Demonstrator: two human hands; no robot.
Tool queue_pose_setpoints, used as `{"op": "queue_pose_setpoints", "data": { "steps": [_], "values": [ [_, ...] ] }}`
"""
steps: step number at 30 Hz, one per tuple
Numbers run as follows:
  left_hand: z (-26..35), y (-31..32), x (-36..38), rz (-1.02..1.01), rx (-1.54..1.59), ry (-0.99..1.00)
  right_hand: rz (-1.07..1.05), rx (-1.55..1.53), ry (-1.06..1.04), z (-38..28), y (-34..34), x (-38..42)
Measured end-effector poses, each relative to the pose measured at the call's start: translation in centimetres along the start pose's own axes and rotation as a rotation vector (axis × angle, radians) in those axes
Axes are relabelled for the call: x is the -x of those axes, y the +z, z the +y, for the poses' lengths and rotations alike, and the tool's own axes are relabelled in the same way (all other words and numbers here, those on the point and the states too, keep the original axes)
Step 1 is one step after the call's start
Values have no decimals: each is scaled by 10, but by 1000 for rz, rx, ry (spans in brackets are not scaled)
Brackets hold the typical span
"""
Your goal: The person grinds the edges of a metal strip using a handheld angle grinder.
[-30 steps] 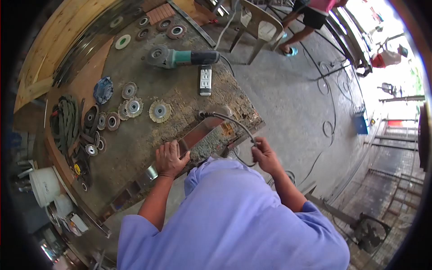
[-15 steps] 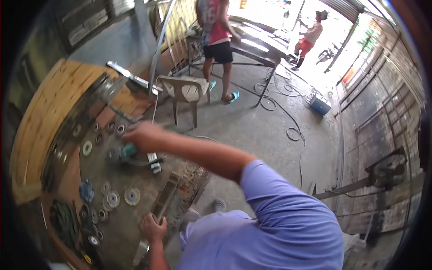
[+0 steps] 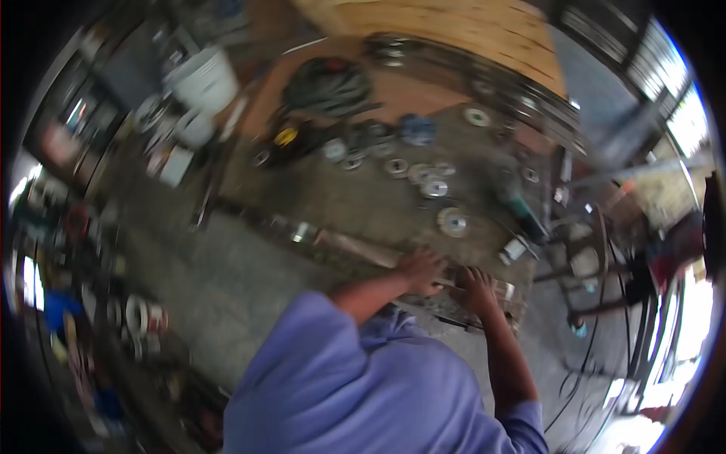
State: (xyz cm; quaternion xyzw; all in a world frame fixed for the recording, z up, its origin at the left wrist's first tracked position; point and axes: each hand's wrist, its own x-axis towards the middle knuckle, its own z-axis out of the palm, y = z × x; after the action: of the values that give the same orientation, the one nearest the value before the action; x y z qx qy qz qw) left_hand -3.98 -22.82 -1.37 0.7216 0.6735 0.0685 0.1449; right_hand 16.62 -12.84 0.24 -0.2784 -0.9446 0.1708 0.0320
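A long metal bar (image 3: 363,248) lies along the near edge of the worktable, blurred by motion. My left hand (image 3: 420,271) is closed on it, fingers curled over the top. Just to the right, my right hand (image 3: 475,290) grips the same bar, fingers bent over it; its underside is hidden. Beyond the right hand, an angle grinder (image 3: 522,208) with a teal body rests on the table, touched by neither hand. Grinding discs, among them a toothed-looking one (image 3: 452,222), are spread on the tabletop ahead of my hands.
A coiled dark cable (image 3: 329,85) lies at the back of the table (image 3: 340,200), below wooden boards (image 3: 469,34). White buckets (image 3: 203,79) stand to the left. Another person (image 3: 673,253) is at the far right, near loose cables on the floor.
My view has swung left. My right hand has left the area by the grinder and come down to the bar beside my left hand. The grinder now lies free.
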Motion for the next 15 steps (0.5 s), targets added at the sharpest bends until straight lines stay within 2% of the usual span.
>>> {"op": "queue_pose_setpoints", "data": {
  "steps": [1,4,7,8,11,15],
  "values": [
    [-2,0,-3,2,-49,18,55,85,-36,-1,6,8],
    [-9,-4,4,73,16,62,83,5,26,0,11,8],
    [-21,23,3,223,165,116,32,148,237,-14,21,-2],
    [-27,24,7,280,234,137,18,210,228,-10,27,-5],
    [-66,17,44,312,114,85,0,228,232,-11,26,-8],
    [-169,-43,138,11,-53,-95,37,270,235,-9,33,-9]
  ]
}}
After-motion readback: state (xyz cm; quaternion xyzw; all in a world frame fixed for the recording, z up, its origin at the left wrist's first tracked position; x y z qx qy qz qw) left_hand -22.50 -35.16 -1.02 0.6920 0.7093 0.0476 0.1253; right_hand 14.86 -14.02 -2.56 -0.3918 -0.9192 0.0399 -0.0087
